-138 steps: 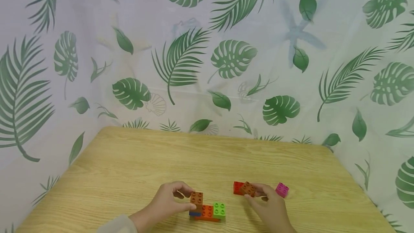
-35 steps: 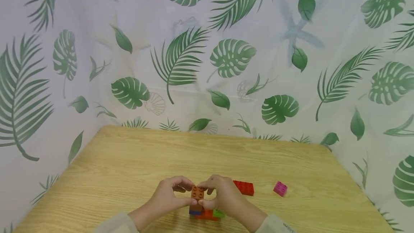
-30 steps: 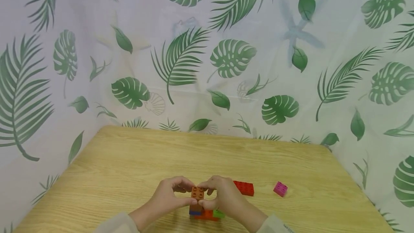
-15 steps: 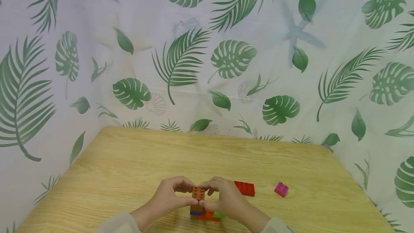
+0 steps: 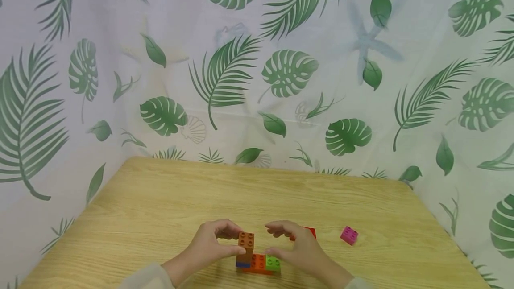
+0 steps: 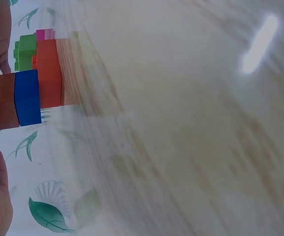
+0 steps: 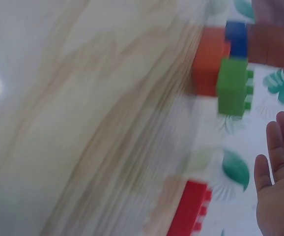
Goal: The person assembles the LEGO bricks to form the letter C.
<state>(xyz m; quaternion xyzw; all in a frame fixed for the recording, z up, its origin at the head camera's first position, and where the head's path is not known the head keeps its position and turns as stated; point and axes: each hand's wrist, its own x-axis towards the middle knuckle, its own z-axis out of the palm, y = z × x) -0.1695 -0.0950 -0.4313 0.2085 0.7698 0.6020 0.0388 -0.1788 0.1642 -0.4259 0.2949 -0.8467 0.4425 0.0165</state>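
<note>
In the head view my left hand point(image 5: 214, 241) holds a stack of two brown toy building bricks point(image 5: 246, 246) between thumb and fingers. The stack stands on a blue brick point(image 5: 242, 265), which sits on the left end of a longer orange brick point(image 5: 258, 260). A lime green brick point(image 5: 273, 263) is fixed on the orange brick's right end. Both brown bricks point(image 6: 4, 102) show one above the other in the left wrist view. To the right, my right hand point(image 5: 303, 249) is apart from the stack, fingers spread from the thumb, holding nothing.
A red brick point(image 5: 311, 232) lies behind my right hand, partly hidden. Farther right on the wooden table point(image 5: 192, 191) is a pink brick point(image 5: 350, 235). A leaf-patterned curtain point(image 5: 241, 79) hangs behind the table.
My right hand has brought the second brown brick from beside the red one onto the first, then let go and moved right. My left hand stays at the stack.
</note>
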